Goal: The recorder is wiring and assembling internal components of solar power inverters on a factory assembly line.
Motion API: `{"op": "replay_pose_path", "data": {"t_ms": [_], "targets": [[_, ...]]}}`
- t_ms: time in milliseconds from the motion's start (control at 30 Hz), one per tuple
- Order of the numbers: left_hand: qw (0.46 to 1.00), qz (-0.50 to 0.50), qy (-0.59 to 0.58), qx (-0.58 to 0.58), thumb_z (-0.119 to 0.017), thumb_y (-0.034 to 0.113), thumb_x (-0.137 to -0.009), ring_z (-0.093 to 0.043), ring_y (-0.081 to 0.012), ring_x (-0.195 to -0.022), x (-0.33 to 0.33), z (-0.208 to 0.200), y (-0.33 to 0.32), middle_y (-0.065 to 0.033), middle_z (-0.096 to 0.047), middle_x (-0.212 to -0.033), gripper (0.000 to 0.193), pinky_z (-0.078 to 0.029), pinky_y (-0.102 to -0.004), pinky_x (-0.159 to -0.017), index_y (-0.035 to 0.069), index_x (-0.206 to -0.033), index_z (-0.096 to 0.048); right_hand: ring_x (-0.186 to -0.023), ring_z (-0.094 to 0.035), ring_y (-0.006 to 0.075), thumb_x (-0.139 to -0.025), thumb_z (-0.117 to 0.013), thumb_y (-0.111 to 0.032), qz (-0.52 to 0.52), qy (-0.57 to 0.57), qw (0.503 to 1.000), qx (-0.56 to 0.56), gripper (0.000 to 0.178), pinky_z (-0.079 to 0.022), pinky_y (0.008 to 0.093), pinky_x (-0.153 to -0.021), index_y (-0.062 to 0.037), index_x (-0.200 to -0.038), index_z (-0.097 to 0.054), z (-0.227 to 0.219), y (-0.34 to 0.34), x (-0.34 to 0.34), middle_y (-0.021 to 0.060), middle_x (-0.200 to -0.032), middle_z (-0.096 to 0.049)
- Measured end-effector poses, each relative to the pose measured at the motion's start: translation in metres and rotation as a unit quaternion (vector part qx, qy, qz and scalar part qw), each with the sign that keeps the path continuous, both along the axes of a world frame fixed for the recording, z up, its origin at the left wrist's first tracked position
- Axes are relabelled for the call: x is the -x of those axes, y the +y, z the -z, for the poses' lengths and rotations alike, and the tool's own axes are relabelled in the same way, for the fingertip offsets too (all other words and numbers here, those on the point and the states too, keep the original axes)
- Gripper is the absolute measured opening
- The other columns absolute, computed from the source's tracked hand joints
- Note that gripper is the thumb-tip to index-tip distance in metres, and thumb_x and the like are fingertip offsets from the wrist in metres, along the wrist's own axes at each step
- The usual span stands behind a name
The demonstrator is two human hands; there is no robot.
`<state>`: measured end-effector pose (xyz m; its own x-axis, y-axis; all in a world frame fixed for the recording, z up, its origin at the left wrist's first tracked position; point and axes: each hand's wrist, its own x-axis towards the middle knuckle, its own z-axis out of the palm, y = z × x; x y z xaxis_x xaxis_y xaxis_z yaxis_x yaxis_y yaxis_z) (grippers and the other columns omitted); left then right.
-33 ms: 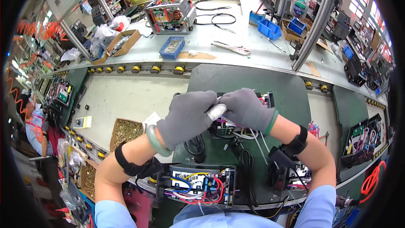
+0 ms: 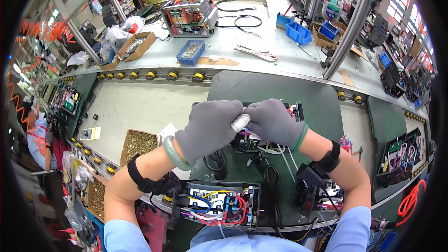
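My left hand [image 2: 210, 128], in a grey glove, is closed, its fingertips meeting those of my right hand [image 2: 274, 121] above the green work board. A silvery rounded piece [image 2: 240, 122] shows at my left thumb; I cannot tell whether it is a wrapped thumb tip or a held part. My gloved right hand is closed too, in a pinch, and whatever sits between the fingers is hidden. Just under the hands lies an opened electronic unit [image 2: 247, 144] with a circuit board and red and white wires, largely covered by the gloves.
Nearer me stands another open unit [image 2: 217, 205] with coloured wires. Black coiled cables [image 2: 273, 182] lie beside it. A cardboard box of small metal parts [image 2: 139, 144] sits left. Beyond the roller rail are locking pliers [image 2: 255, 53] and a blue bin [image 2: 190, 52]. A metal post [image 2: 347, 32] rises right.
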<state>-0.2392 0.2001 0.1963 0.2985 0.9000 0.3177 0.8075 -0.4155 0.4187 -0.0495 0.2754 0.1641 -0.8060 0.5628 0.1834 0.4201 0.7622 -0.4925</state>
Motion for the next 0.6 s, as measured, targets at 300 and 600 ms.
{"op": "replay_pose_path", "data": {"t_ms": [300,600], "targets": [[0.995,0.048,0.086,-0.017,-0.067,0.032,-0.091,-0.064,-0.0354,-0.074,0.015,0.034,0.013,-0.0133,-0.064,-0.076,0.025,-0.051,-0.0448,-0.065,0.008,-0.09,-0.062,-0.072,-0.067,0.0302,-0.086,-0.069,-0.025,0.007,0.088,0.995,0.052,0.017,-0.053,0.0393,-0.067,-0.0091,-0.09,-0.073,0.02,0.003,-0.013,0.0076,-0.08,-0.07],[0.923,-0.021,0.052,0.38,-0.052,0.06,-0.096,-0.063,-0.0453,-0.1,0.022,0.024,-0.012,-0.0288,-0.065,-0.101,0.064,-0.049,-0.0491,-0.087,-0.002,-0.113,-0.055,-0.063,-0.062,0.0272,-0.079,-0.071,-0.022,-0.069,0.034,0.982,-0.173,0.011,-0.048,0.0402,-0.056,-0.0115,-0.075,-0.07,0.027,0.011,-0.011,0.0061,-0.068,-0.061]]}}
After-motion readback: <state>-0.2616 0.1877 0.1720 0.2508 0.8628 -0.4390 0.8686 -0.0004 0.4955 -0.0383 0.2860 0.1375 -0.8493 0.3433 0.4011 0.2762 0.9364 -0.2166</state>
